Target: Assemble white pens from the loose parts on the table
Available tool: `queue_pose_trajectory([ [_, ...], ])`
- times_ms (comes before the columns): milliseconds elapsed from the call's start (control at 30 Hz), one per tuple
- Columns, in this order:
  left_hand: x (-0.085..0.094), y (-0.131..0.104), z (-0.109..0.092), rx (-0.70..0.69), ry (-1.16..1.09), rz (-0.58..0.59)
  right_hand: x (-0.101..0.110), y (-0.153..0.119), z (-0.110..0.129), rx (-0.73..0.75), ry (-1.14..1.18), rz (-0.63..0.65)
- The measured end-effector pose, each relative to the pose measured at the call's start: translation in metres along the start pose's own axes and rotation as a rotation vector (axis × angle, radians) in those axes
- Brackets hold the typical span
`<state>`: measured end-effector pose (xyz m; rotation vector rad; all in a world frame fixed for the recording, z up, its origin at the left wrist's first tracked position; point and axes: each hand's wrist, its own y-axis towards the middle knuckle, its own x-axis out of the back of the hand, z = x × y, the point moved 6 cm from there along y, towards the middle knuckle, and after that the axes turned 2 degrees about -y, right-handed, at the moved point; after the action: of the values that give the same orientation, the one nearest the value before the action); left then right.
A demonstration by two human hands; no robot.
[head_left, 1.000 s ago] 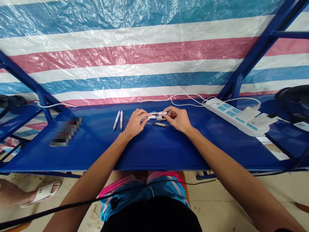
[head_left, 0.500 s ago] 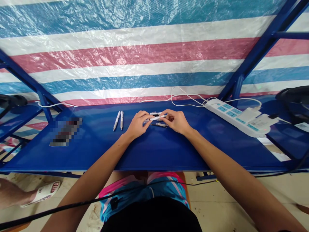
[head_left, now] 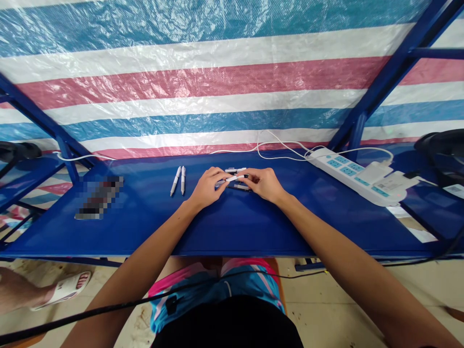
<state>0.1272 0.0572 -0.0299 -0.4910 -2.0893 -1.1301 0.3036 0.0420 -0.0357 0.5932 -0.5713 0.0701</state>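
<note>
Mid-bench, left hand (head_left: pixel 206 187) and right hand (head_left: pixel 264 183) pinch white pen (head_left: pixel 232 178) by its ends, fingers closed – risk: small part slips, rolls off blue table (head_left: pixel 232 227) – grip only fingertip-light.

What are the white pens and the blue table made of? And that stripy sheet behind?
The pens look like smooth white plastic, going by their even, slightly glossy barrels. The table seems painted or coated, perhaps metal: its blue surface reflects light. The striped sheet looks like woven plastic tarp, crinkled and shiny.
</note>
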Motion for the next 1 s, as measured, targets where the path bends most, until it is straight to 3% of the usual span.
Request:
queue_pose_trajectory([
  [700,-0.001,0.0,-0.003,-0.02,-0.017,0.017,0.0,0.0,-0.002,-0.029,0.025,0.028],
  [1000,0.003,0.0,0.001,0.025,-0.019,-0.023,0.017,0.003,-0.003,-0.054,-0.016,-0.04],
])
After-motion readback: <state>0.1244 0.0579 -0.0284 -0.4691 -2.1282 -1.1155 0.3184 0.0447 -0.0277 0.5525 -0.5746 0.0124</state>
